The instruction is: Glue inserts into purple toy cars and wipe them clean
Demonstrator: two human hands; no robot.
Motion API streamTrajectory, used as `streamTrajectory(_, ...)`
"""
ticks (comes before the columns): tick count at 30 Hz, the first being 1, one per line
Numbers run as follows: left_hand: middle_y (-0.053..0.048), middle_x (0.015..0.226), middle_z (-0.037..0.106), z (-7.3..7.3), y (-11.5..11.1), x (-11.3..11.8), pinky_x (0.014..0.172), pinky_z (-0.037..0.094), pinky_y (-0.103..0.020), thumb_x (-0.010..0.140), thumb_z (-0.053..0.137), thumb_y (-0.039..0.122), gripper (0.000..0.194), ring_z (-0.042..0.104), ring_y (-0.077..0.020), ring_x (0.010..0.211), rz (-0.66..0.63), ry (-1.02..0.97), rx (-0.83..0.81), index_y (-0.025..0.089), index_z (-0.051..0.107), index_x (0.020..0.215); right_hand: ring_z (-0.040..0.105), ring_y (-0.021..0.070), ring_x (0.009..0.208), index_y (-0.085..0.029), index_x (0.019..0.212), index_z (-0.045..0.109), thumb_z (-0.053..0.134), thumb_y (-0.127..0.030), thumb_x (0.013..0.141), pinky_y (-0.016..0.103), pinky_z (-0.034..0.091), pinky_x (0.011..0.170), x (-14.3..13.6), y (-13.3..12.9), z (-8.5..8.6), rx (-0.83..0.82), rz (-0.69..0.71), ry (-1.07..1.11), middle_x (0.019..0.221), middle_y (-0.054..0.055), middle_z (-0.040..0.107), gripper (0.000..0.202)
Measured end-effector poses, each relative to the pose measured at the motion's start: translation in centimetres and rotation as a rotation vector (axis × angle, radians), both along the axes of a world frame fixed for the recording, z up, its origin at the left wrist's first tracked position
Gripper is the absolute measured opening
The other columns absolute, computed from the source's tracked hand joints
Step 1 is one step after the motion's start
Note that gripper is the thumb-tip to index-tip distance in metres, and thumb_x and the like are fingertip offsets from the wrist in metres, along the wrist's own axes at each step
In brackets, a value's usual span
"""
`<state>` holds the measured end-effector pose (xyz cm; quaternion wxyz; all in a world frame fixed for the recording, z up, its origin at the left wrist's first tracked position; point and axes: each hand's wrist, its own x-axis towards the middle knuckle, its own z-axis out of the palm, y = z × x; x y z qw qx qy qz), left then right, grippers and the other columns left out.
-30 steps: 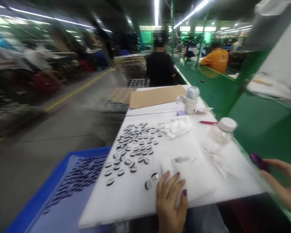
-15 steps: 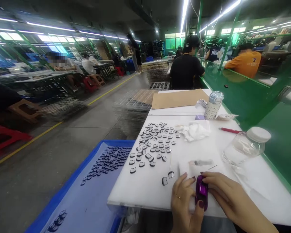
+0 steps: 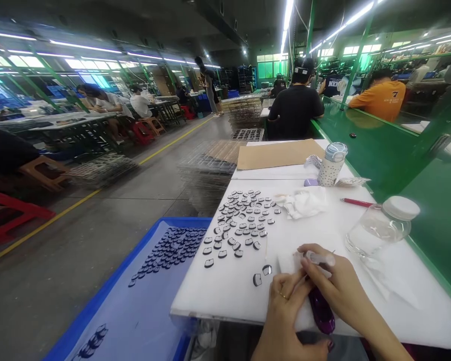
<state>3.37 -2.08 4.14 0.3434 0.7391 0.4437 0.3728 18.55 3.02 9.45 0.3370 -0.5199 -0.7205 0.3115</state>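
Observation:
Low on the white-topped table, my left hand [image 3: 287, 313] curls around a glossy purple piece [image 3: 322, 311] shaped like a small car body. Its fingertips are at the far end and the thumb is by the near end. My right hand [image 3: 332, 281] is just beyond, closed on a clear tube that looks like a plastic syringe [image 3: 319, 258]. The syringe tip is hidden by the fingers. Two small dark-rimmed curved parts [image 3: 257, 279] lie left of my left hand. Many similar parts [image 3: 244, 215] are scattered farther up the table.
A blue tray [image 3: 135, 250] with rows of dark parts stands at the left. On the right are a clear jar [image 3: 379, 225], a red pen [image 3: 355, 202] and a dotted bottle [image 3: 332, 165]. Crumpled white tissue [image 3: 302, 202] and cardboard [image 3: 280, 154] lie farther back. Co-workers sit beyond.
My right hand has left the purple piece and picked up the syringe from the tabletop. The purple piece has tilted and shifted slightly right, with my left hand still around it.

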Motion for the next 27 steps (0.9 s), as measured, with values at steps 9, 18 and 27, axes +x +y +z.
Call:
streamTrajectory(9,-0.006,0.129,0.066,-2.1,-0.2,1.1,0.092,0.053,-0.049,0.049,0.086,0.027,0.084,0.056,-0.0305,0.104,0.18,0.016,0.246,0.027,0.058,0.128,0.064,0.0223,0.082,-0.026,0.089,0.063,0.062,-0.041,0.093,0.034,0.054,0.075,3.2,-4.2,0.0,0.25,-0.165,0.52,0.085,0.004,0.064,0.016)
streamTrajectory(18,-0.004,0.12,0.069,-1.4,-0.5,2.0,0.09,0.05,-0.046,0.049,0.075,0.024,0.074,0.057,-0.0283,0.1,0.304,-0.002,0.323,0.026,0.061,0.122,0.035,0.0137,0.049,-0.02,0.059,0.032,0.053,-0.046,0.097,0.031,0.034,0.051,3.7,-6.9,-3.0,0.143,-0.051,0.806,0.052,-0.002,0.028,0.05)
streamTrajectory(27,-0.006,0.12,0.069,-1.4,-0.4,2.1,0.089,0.047,-0.044,0.063,0.07,0.034,0.058,0.055,-0.0284,0.1,0.329,-0.01,0.356,0.023,0.064,0.119,0.036,0.0144,0.048,-0.02,0.057,0.033,0.05,-0.051,0.098,0.032,0.03,0.052,4.1,-8.6,-1.4,0.128,0.103,0.718,0.05,-0.002,0.031,0.054)
